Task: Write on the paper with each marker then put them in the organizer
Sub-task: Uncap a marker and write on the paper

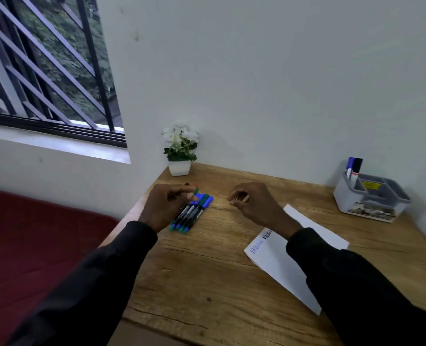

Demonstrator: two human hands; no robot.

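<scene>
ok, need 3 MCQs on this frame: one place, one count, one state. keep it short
1. Where does the grey plastic organizer stand on the wooden desk?
A. far right corner by the wall
B. beside the potted plant
C. on the paper

2. How many markers stand in the organizer?
A. none
B. two
C. five

3. What is the left hand doing?
A. resting flat on the paper
B. pinching a green-capped marker at the pile of blue and green markers
C. holding the plant pot

Answers:
1 A: it sits at the far right by the wall, well apart from the white potted plant.
2 B: a blue-capped one and a dark-capped one stick up from its rear slot.
3 B: its fingertips close on the marker tip, while the right hand hovers empty beside the white paper.
</scene>
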